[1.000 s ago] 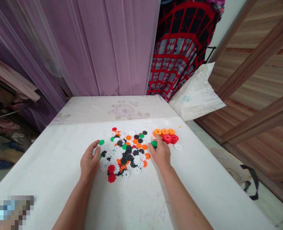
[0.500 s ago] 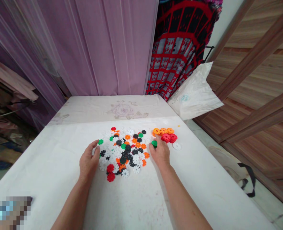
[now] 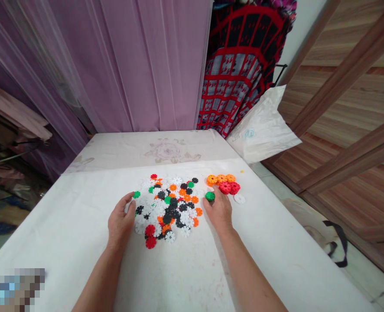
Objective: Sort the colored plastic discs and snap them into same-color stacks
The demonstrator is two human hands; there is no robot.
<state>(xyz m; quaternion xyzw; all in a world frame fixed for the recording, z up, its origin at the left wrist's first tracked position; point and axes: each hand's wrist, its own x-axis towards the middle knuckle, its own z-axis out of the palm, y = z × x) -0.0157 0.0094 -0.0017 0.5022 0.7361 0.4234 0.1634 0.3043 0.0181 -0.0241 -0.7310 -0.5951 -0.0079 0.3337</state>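
A loose heap of notched plastic discs (image 3: 166,212) in white, black, orange, red and green spreads over the table between my hands. At its left edge, my left hand (image 3: 122,219) has thumb and forefinger apart, the forefinger tip at the rim of a green disc (image 3: 136,194). Across the heap, my right hand (image 3: 219,210) has thumb and forefinger around a small stack of green discs (image 3: 210,196), low over the tabletop. Just beyond that hand are orange disc stacks (image 3: 221,178), red disc stacks (image 3: 230,187) and a pale white disc (image 3: 240,199).
The discs lie on a white cloth-covered table (image 3: 175,277) with a flower print at its far end. A white bag (image 3: 263,128) stands past the right edge. A pixelated object (image 3: 14,286) is at the lower left. A purple curtain (image 3: 146,65) hangs behind.
The green stack in my right hand has tipped from edge-on to showing its flat top face. My left hand has barely moved. The whole view has shifted slightly.
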